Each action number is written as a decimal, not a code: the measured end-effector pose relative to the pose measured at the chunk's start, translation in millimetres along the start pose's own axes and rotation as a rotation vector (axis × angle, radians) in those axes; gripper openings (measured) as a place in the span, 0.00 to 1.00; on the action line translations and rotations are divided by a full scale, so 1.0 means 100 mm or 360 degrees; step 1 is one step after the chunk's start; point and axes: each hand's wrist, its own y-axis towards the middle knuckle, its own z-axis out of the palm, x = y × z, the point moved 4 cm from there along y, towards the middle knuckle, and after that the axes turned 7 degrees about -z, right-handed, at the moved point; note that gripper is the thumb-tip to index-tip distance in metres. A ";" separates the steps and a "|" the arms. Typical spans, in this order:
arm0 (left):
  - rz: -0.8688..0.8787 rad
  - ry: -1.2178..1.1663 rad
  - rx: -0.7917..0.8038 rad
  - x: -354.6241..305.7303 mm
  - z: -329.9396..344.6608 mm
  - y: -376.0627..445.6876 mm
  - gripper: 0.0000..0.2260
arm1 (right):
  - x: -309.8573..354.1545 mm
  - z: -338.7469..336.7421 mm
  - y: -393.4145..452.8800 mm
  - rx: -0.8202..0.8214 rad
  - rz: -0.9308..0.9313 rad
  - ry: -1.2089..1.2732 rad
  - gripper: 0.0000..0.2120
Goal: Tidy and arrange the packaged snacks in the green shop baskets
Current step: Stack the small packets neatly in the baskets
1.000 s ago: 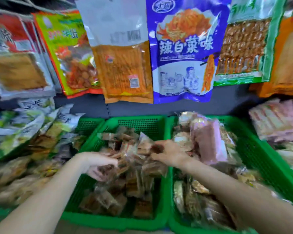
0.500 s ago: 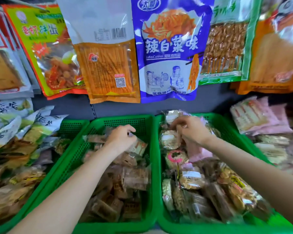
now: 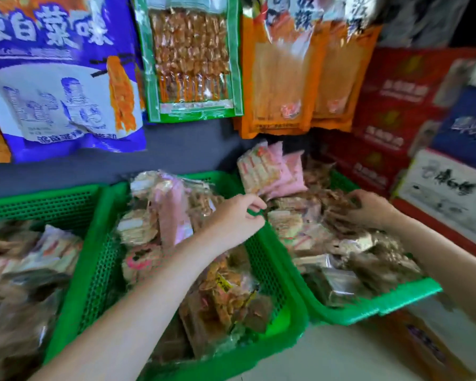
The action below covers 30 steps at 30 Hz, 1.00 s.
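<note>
Three green shop baskets stand side by side, all full of packaged snacks. My left hand (image 3: 235, 220) reaches over the middle basket (image 3: 286, 334) and curls round a green rim where it meets the right basket (image 3: 396, 298). My right hand (image 3: 368, 207) lies at the back of the right basket, fingers curled into a heap of brown snack packets (image 3: 338, 215). Pink and white packets (image 3: 275, 171) stand upright at that basket's back left. A tall pink packet (image 3: 173, 215) leans in the middle basket. The left basket (image 3: 39, 199) shows only in part. The picture is blurred.
Large snack bags hang on the wall above: a purple one (image 3: 61, 78), a green one with skewers (image 3: 190, 56), orange ones (image 3: 286, 78). Red cartons (image 3: 390, 105) and a white box (image 3: 445, 193) are stacked at the right. A cardboard box (image 3: 429, 345) sits below the right basket.
The view has swung to the right. Both hands have moved one basket over: the left from the brown packets to the rim, the right from the middle basket into the right basket.
</note>
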 end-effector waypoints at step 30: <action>0.0082 0.0275 -0.0366 0.05 -0.04 0.53 0.14 | 0.15 0.22 1.09 0.0572 -0.0201 0.0598 0.47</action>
